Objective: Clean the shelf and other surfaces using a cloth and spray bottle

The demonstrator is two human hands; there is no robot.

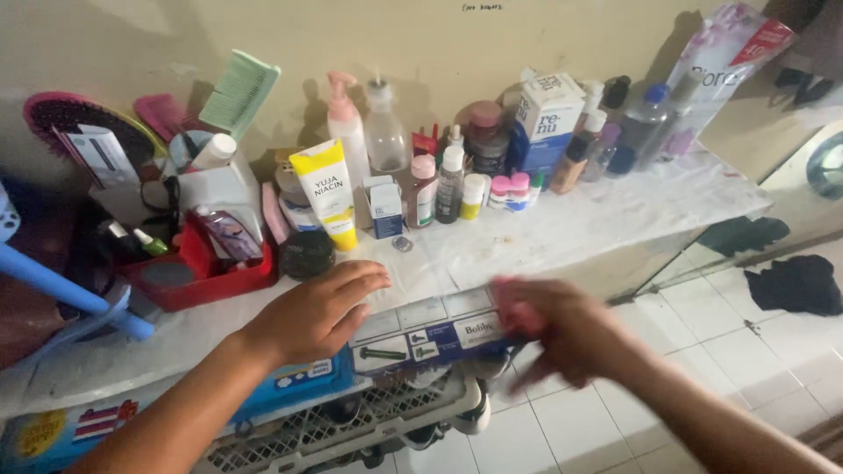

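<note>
The left hand [320, 312] is resting flat, fingers apart, on the cloth-covered shelf [562, 233] just beside a round black jar [306, 254], seemingly for support. The blurred right hand [549, 329] is moving at the shelf's front edge; its grip cannot be told.

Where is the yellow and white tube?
In the head view, the yellow and white tube stands left of centre on the white shelf, beside the pink pump bottle, behind the round black jar.

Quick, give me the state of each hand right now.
Left hand: open, flat on the shelf edge, holding nothing.
Right hand: blurred; cannot tell.
</note>
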